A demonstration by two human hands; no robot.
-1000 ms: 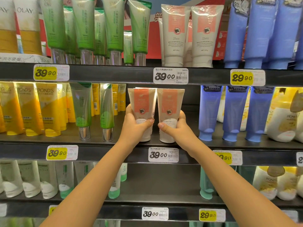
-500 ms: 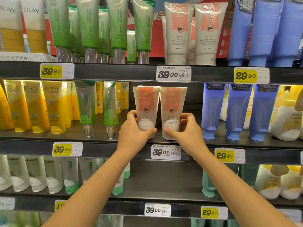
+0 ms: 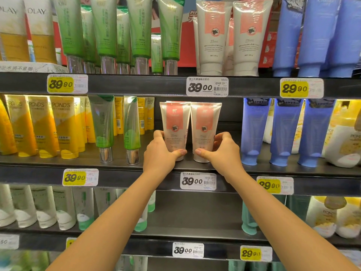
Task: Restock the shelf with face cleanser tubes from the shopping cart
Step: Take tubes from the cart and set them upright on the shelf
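Two white cleanser tubes with pink labels stand side by side, caps down, on the middle shelf (image 3: 224, 169). My left hand (image 3: 162, 153) wraps the lower part of the left tube (image 3: 174, 122). My right hand (image 3: 220, 151) curls around the base of the right tube (image 3: 205, 124), thumb in front, fingers behind. A third tube's edge shows just behind the left one. Two more of the same tubes (image 3: 228, 36) stand on the top shelf. The shopping cart is out of view.
Green tubes (image 3: 117, 126) and yellow tubes (image 3: 39, 126) stand left of my hands, blue tubes (image 3: 283, 132) to the right. Bare shelf lies between the pink tubes and the blue ones. A 39.00 price tag (image 3: 198, 180) hangs below the pink tubes.
The two tubes went from held slightly raised to standing further back on the shelf. Both hands slid down toward their caps and my right fingers loosened.
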